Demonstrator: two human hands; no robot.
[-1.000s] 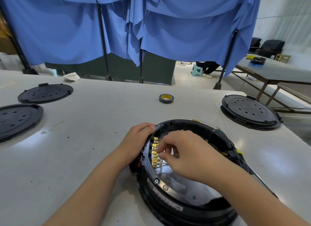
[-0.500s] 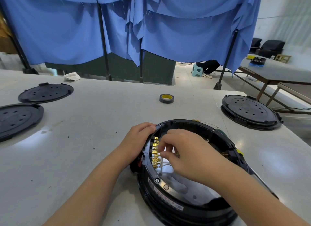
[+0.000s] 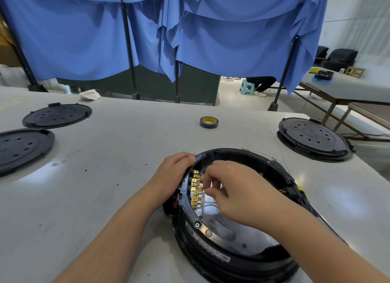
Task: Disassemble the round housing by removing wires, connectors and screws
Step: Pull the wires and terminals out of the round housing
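Note:
The round black housing (image 3: 232, 259) lies open-side up on the white table, close in front of me. A row of gold connectors (image 3: 195, 191) with thin white wires (image 3: 207, 202) runs along its inner left wall. My left hand (image 3: 173, 175) grips the housing's left rim from outside. My right hand (image 3: 238, 196) reaches inside, thumb and forefinger pinched on one gold connector in the middle of the row. Silver screws (image 3: 197, 224) sit in the rim. The housing's right interior is hidden by my right arm.
A roll of black tape (image 3: 209, 122) lies further back at centre. Two black round covers (image 3: 57, 115) (image 3: 23, 149) lie at the left, another stacked round unit (image 3: 314, 140) at the right. Blue curtains on black poles stand behind the table.
My right hand's fingers shifted slightly along the connector row and pinch tighter; the left hand and housing have stayed put.

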